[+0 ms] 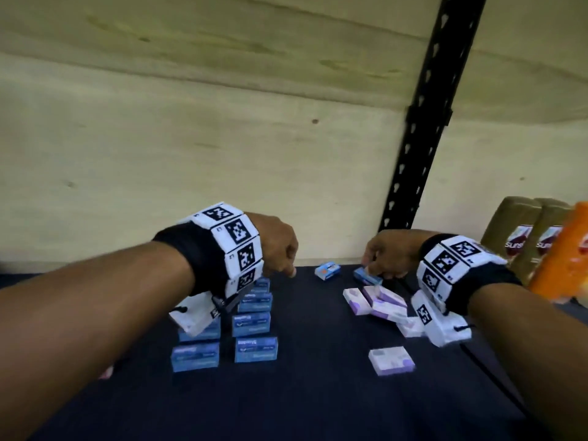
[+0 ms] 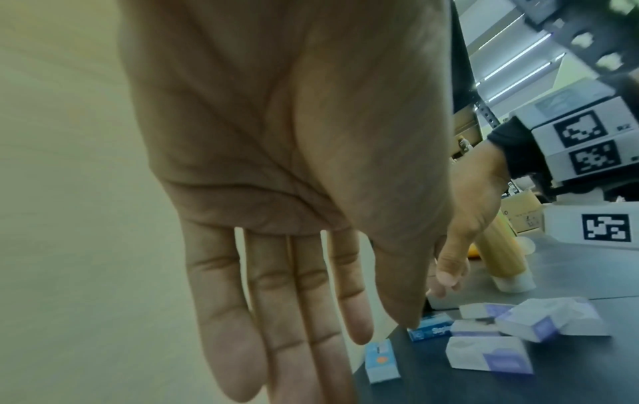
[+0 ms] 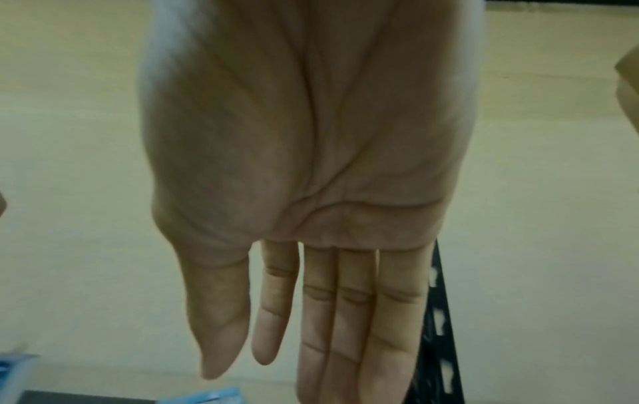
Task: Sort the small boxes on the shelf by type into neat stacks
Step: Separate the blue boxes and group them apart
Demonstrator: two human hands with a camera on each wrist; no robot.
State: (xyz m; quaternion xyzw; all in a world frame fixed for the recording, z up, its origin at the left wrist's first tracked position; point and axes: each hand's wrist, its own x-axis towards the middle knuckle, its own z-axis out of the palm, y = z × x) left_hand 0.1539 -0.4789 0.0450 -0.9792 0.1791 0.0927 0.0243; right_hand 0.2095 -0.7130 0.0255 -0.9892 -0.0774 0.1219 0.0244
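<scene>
Dark shelf mat (image 1: 318, 393), plywood backing (image 1: 191, 138)

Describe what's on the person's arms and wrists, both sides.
Both forearms are bare. The left hand and right hand are ungloved. Each wrist wears a black band ringed with white blocks printed with black square tags, plus a white tagged camera housing underneath trailing a thin black cable.
</scene>
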